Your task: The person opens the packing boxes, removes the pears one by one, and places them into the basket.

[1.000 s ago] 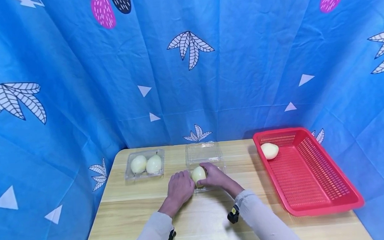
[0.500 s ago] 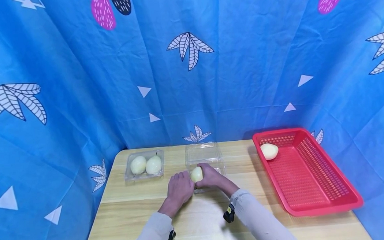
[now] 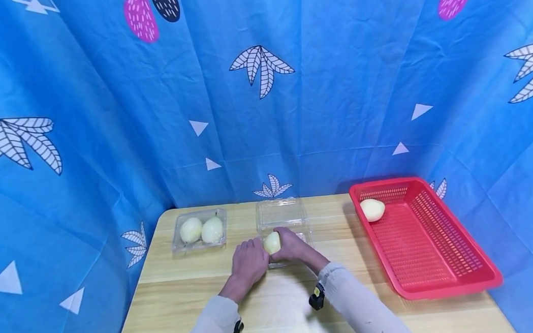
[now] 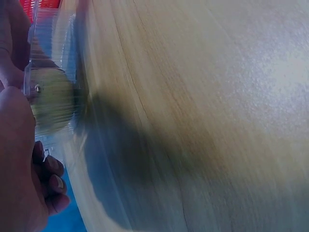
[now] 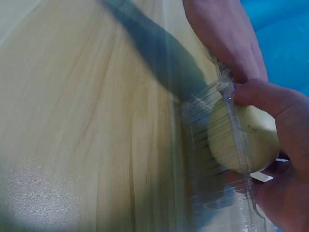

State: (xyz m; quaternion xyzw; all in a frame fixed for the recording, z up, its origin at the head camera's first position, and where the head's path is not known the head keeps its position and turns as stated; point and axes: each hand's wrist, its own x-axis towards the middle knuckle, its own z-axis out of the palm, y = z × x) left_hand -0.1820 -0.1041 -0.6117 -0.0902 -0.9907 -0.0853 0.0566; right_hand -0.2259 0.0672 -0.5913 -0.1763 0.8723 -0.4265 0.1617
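Blue curtain (image 3: 336, 106) backs two boxed pears (image 3: 212, 230), left; left hand (image 3: 248, 262) grips center clamshell (image 3: 280, 212), right hand (image 3: 293, 245) third pear (image 3: 271, 243); fourth pear (image 3: 372, 210) remains in right basket (image 3: 422, 251).

Ribbed container (image 5: 199, 150) at right hand (image 3: 288, 244): clear glossy plastic.
Tabletop (image 3: 182, 294): wood-grained, sheened; basket (image 3: 449, 226): perforated plastic; backdrop (image 3: 264, 126): creased cloth.

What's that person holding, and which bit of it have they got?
A pale pear: the right hand grips it by its sides. The left hand is at the left end of the clear box; whether it grips that is unclear.
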